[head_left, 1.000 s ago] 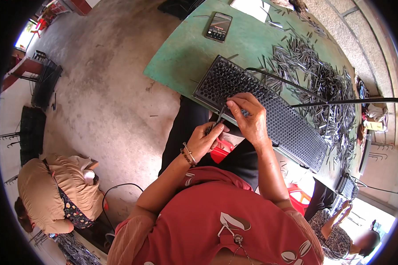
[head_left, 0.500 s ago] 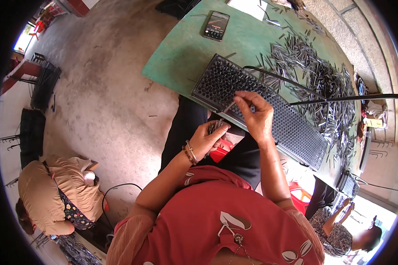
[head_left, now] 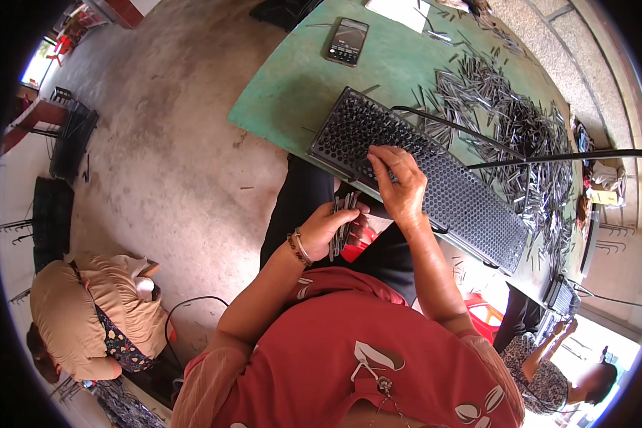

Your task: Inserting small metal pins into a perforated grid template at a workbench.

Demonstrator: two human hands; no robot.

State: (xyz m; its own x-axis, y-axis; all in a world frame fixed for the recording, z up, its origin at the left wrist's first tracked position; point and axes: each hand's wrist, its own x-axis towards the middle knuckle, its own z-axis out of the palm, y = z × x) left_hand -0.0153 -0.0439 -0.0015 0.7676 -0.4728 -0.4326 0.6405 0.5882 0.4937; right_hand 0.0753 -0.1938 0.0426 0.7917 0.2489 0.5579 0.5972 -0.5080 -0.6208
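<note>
My left hand (head_left: pixel 322 227) is closed around a bundle of thin, dark, metallic-looking strips (head_left: pixel 334 244), just off the table's near edge. Some strip ends stick out above and below its thumb. Over the left part of a long black tray full of round holes (head_left: pixel 478 214), my right hand (head_left: pixel 404 189) has its thumb and fingers pinched together, the tips close to the holes. Whatever it pinches is hidden by the fingers. Many holes at the tray's left end have dark pieces standing in them; those toward the right look unfilled.
A large heap of loose dark strips (head_left: pixel 524 135) covers the green table (head_left: pixel 285 93) behind the tray. A thin black bar (head_left: pixel 571 158) reaches across above them. A phone (head_left: pixel 347 43) and white paper (head_left: pixel 399 13) lie farther back. Two other people (head_left: pixel 93 314) are nearby, lower left and lower right.
My right hand has shifted slightly left and nearer the tray; the strip seen in its fingers before no longer shows. My left hand has turned, so more of its bundle shows.
</note>
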